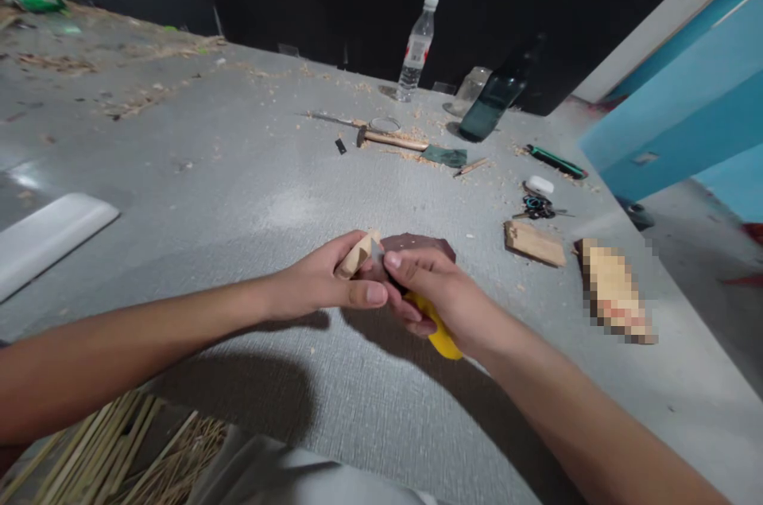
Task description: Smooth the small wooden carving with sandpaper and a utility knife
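Observation:
My left hand is closed around a small pale piece of wood, held just above the grey table. In my right hand is a utility knife with a yellow handle, the fingers wrapped round it. The knife's grey blade lies against or very close to the wood's right side; exact contact is hard to see. Behind the right hand, a dark brown flat piece shows on the table, partly hidden.
A hammer lies among wood shavings farther back. Beyond it stand a plastic water bottle, a glass jar and a dark bottle. To the right are a wood block, keys and a green-black cutter.

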Available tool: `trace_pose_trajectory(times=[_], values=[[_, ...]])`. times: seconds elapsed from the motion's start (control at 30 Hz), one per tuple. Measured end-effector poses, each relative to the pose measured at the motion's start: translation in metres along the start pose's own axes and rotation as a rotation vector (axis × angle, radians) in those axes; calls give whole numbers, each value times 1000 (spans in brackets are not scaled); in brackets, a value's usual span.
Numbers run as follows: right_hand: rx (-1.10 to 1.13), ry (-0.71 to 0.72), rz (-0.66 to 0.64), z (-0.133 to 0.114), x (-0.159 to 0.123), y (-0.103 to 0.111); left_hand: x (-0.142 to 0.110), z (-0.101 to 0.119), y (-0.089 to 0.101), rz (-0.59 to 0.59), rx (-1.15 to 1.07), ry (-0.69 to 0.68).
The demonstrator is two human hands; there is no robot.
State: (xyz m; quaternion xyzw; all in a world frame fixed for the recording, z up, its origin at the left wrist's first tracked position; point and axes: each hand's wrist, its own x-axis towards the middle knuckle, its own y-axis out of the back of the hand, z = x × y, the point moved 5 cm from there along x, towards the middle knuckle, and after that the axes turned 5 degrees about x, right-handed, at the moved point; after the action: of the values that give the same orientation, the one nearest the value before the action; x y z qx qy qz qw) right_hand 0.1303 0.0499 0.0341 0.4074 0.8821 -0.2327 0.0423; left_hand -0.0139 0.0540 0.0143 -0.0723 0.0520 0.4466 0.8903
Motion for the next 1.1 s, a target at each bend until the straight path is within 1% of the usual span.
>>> trace_pose_trajectory(times=[0.07,0.17,0.27,0.4,0.53,0.63,0.7,0.87,1.0,1.1], values=[[34,-25,-37,8,0,-5,-1,0,-2,-14,-21,25],[73,-71,-83,15,1,-11,-2,2,-4,5,-34,-10],[127,-100,-102,18,1,-14,-4,3,-7,-22,-38,-29],[148,-92,-131,19,1,-18,-8,5,-9,-48,-21,-13],[136,-71,-137,18,1,-19,-11,6,-8,-50,57,6],[112,-67,-117,19,1,-18,-12,7,-7,-30,159,-3],[80,-54,-106,18,2,-17,-11,5,-8,-32,182,-8],[24,-10,-65,17,4,-13,-12,-2,-12,-34,62,14],[37,-10,34,21,5,-11,-12,-5,-10,5,63,22],[105,29,154,23,7,-8,-9,-4,-8,54,90,-3]])
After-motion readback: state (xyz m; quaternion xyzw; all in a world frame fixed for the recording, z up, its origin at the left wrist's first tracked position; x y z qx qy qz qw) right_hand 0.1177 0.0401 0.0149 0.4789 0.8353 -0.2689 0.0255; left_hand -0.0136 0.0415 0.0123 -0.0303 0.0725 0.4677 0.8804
